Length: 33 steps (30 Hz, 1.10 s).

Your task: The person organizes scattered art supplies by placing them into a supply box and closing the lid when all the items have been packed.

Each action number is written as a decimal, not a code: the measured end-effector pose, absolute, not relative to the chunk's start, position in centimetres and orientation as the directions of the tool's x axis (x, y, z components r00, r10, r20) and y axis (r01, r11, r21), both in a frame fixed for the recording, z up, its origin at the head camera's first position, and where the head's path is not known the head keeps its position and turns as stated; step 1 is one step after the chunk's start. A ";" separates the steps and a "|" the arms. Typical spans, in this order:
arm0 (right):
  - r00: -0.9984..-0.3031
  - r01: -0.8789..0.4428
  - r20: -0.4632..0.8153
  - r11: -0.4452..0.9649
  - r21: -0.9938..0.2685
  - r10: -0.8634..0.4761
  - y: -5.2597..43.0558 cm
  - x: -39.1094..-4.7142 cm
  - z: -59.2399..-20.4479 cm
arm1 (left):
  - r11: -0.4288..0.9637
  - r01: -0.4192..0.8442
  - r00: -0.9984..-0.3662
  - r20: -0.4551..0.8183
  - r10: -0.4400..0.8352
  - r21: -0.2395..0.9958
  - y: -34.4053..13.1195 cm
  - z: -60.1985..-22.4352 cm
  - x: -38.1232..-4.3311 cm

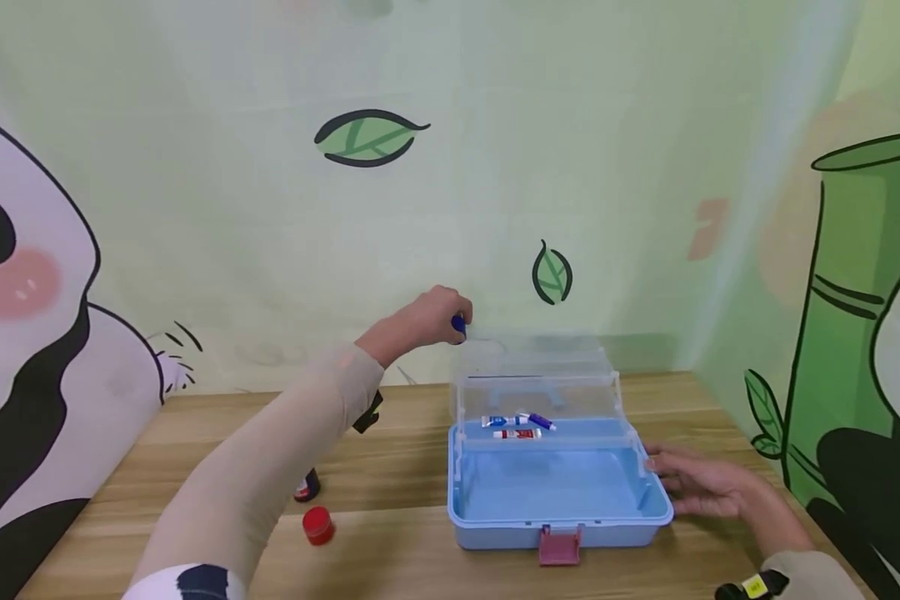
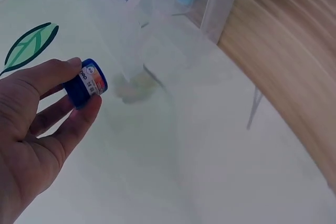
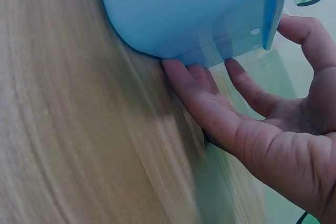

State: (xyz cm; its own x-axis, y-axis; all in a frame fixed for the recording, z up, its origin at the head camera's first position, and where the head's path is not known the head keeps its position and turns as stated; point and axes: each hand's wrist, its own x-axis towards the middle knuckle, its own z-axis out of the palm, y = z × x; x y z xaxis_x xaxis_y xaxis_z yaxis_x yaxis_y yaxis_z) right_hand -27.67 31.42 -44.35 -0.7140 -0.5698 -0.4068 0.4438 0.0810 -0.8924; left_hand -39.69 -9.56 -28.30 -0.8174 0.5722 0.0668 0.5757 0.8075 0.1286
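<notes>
Your left hand [image 1: 429,317] and right hand [image 1: 708,485], two in all, pictured with one blue box [image 1: 504,538].
Before you: one blue-and-white tube [image 1: 502,422], one red-and-white tube [image 1: 517,434] and one purple tube [image 1: 542,421], three together; one blue cylinder [image 2: 84,85], one red cylinder [image 1: 318,527], one partly hidden dark object [image 1: 308,487], one pink latch [image 1: 559,547], one table [image 1: 397,558].

Leaving an open way from above and the front into the blue box [image 1: 555,483], past the pink latch [image 1: 558,547]. Meeting the raised clear lid [image 1: 528,358] at the rear, with small tubes [image 1: 517,434] before it. Running into the right hand [image 1: 701,485] at the box's right wall. Passing freely over the table [image 1: 390,542] between box and red jar [image 1: 318,526], but finding the left forearm [image 1: 255,467] farther left and the left hand [image 1: 427,317] beside the lid's top corner.
</notes>
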 end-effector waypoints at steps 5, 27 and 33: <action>-0.698 0.452 -0.407 0.078 -0.889 -0.589 31.8 -27.9 -44.4 | 0.781 0.615 -0.788 0.051 0.614 0.112 -9.5 -27.1 -40.3; -0.711 0.493 -0.441 0.059 -0.868 -0.547 31.7 -27.3 -44.5 | 0.742 0.665 -0.740 -0.061 0.670 0.082 -5.7 -29.6 -43.5; -0.707 0.485 -0.433 0.063 -0.872 -0.559 31.5 -27.5 -44.2 | 0.766 0.637 -0.759 -0.105 0.642 0.085 -5.7 -30.0 -43.6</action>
State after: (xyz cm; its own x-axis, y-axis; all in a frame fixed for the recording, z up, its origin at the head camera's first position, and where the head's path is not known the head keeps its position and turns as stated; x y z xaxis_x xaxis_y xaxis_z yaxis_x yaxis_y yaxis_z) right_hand -27.48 31.54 -44.23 -0.7074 -0.5586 -0.4331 0.4847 0.0626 -0.8724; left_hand -43.55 -5.68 -29.96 -0.7593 0.6423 -0.1049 0.6367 0.7665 0.0845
